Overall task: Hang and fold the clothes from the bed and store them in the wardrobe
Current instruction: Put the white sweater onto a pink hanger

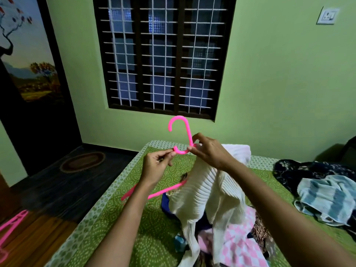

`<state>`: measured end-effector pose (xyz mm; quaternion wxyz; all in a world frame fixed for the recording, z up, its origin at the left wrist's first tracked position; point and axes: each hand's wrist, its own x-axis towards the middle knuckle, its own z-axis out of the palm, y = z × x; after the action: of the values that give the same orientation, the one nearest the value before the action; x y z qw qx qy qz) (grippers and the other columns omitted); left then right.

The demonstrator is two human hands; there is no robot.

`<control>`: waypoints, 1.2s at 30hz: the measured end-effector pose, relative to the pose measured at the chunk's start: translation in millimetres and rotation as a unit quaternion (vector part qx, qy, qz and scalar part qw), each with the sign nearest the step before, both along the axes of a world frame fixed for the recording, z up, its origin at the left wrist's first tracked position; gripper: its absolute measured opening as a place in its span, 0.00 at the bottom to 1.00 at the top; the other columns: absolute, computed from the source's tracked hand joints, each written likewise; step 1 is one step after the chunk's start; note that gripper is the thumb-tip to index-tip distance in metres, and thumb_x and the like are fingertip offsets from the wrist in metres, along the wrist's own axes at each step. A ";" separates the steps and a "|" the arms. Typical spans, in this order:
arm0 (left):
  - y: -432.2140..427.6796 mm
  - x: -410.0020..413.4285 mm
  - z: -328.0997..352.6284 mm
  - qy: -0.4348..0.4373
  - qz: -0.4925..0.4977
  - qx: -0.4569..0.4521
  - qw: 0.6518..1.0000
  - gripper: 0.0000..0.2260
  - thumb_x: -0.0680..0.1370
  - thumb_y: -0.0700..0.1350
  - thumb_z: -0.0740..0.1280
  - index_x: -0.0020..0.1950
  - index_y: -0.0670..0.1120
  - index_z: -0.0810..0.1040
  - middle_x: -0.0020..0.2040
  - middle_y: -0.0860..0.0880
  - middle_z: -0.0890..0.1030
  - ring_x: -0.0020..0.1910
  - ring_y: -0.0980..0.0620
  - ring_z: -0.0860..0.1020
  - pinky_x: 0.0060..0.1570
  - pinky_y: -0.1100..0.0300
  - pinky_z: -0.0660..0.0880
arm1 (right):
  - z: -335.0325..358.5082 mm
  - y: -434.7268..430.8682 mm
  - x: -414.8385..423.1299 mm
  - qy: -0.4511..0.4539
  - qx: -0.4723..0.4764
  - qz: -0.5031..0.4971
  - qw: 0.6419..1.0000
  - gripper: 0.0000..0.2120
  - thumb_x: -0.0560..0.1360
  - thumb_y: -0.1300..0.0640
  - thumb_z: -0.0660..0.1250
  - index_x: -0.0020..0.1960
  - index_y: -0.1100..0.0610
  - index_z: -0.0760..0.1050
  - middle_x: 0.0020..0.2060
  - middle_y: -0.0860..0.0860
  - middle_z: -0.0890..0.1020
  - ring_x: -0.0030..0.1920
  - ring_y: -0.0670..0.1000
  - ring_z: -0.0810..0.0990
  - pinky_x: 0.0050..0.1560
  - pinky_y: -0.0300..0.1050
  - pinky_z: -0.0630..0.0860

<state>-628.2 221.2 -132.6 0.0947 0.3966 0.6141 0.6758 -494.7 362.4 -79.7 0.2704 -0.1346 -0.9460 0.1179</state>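
Above the bed (107,218), the left hand (158,167) and right hand (211,152) pinch the pink hanger (189,136) with their fingers, a white ribbed garment (204,189) hanging beneath.

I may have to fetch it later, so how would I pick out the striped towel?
Find the bed with the green sheet under the barred window. On its right side lies a heap of dark floral cloth; the towel lies against it, on the near side. It alone has broad pale blue and white stripes.
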 end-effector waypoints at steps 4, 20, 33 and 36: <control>6.7 6.6 8.7 0.078 0.098 -0.002 0.992 0.07 0.71 0.39 0.73 0.48 0.47 0.82 0.46 0.52 0.78 0.45 0.55 0.75 0.42 0.67 0.72 | -6.5 0.8 0.0 0.032 -0.003 -0.034 0.999 0.17 0.76 0.43 0.63 0.53 0.53 0.82 0.39 0.56 0.83 0.39 0.55 0.80 0.37 0.51 0.74; 37.3 56.8 -21.7 0.120 -0.001 -0.062 0.991 0.11 0.71 0.38 0.73 0.35 0.47 0.72 0.29 0.54 0.70 0.25 0.62 0.67 0.28 0.69 0.60 | -6.5 8.9 -10.5 0.063 -0.060 -0.116 0.989 0.17 0.76 0.44 0.64 0.51 0.57 0.82 0.42 0.59 0.84 0.35 0.58 0.80 0.35 0.52 0.76; 22.2 48.4 -65.7 0.156 0.097 -0.508 0.841 0.11 0.76 0.44 0.64 0.58 0.49 0.78 0.60 0.45 0.75 0.59 0.45 0.74 0.53 0.56 0.72 | 6.9 2.4 0.2 0.094 -0.082 -0.139 0.982 0.22 0.76 0.41 0.62 0.37 0.59 0.78 0.27 0.54 0.76 0.28 0.53 0.71 0.29 0.44 0.64; 18.6 42.0 -67.6 0.073 0.026 -0.479 0.874 0.17 0.76 0.38 0.64 0.64 0.50 0.75 0.66 0.44 0.66 0.61 0.45 0.71 0.54 0.60 0.70 | 6.5 2.7 4.6 0.066 -0.068 -0.181 0.979 0.24 0.77 0.41 0.61 0.28 0.55 0.69 0.23 0.51 0.71 0.26 0.52 0.69 0.26 0.42 0.60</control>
<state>-586.2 239.8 -200.2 0.2107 0.3344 0.8779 0.2703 -490.1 365.1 -73.2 0.3396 -0.3133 -0.8758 0.1393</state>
